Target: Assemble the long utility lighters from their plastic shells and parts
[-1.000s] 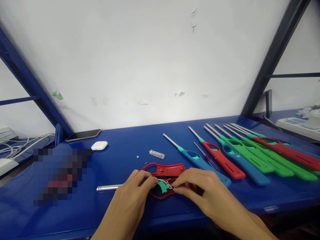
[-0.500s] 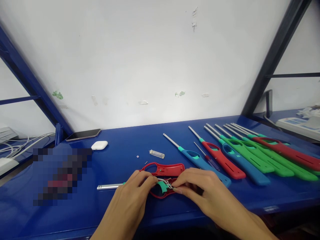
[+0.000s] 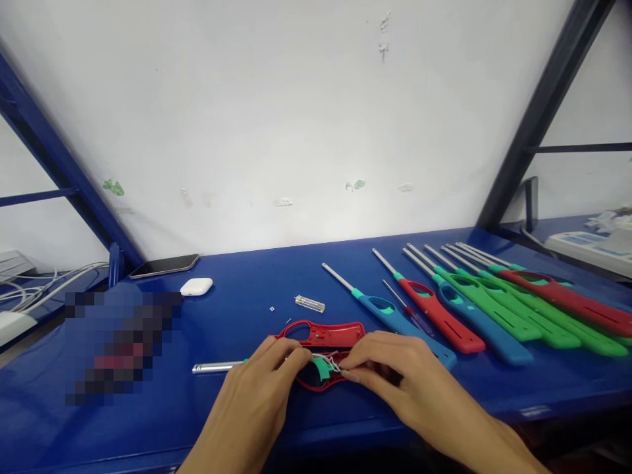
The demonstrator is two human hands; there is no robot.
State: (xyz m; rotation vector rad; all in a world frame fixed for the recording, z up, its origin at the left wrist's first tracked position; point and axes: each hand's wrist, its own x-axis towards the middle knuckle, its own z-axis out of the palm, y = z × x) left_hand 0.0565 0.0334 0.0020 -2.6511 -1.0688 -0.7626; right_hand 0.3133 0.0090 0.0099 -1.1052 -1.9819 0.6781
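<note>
An opened red gas lighter [image 3: 320,388] lies near the table's front edge, its metal tube [image 3: 217,367] pointing left. White wires and a green trigger [image 3: 323,368] show inside its lower shell. My left hand [image 3: 261,375] is closed over the front of the lighter, where tube and shell meet. The thumb and finger of my right hand [image 3: 390,368] pinch at the wires, or a small part by them, in the handle; exactly what is hidden. Just behind lies the loose red shell half [image 3: 338,334]. Farther back rests a clear fuel tank [image 3: 310,303].
Several assembled lighters [image 3: 429,313] lie in a slanted row on the right, with a screwdriver [image 3: 407,308] among them. A white earbud case [image 3: 196,287] and a phone [image 3: 165,266] are at back left. A tiny screw [image 3: 289,320] lies behind the shell.
Both hands stay at the lighter in nearly the same pose. The lighter's tube has shifted only very slightly.
</note>
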